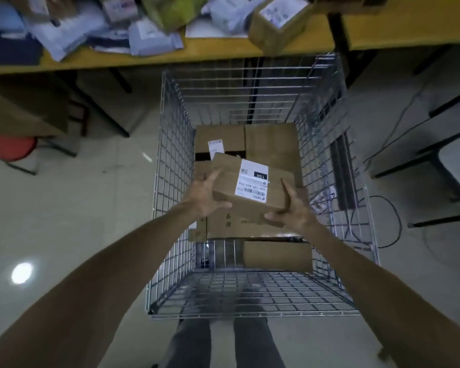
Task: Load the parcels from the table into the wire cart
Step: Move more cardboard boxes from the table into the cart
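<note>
Head view: left hand and right hand grasp a flat brown cardboard parcel with white label over the silver wire-mesh cart.

1. L hand & R hand: both bare; forearms bare too, right back to frame edges.
2. Trousers: dark grey, plain cloth; 2 legs seen well behind hands, betw. forearms.
3. Narrow gap betw. trouser legs; lower ends cut by frame.

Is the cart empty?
No, several boxes already lie in the cart, below the parcel that the left hand and the right hand hold.
</note>
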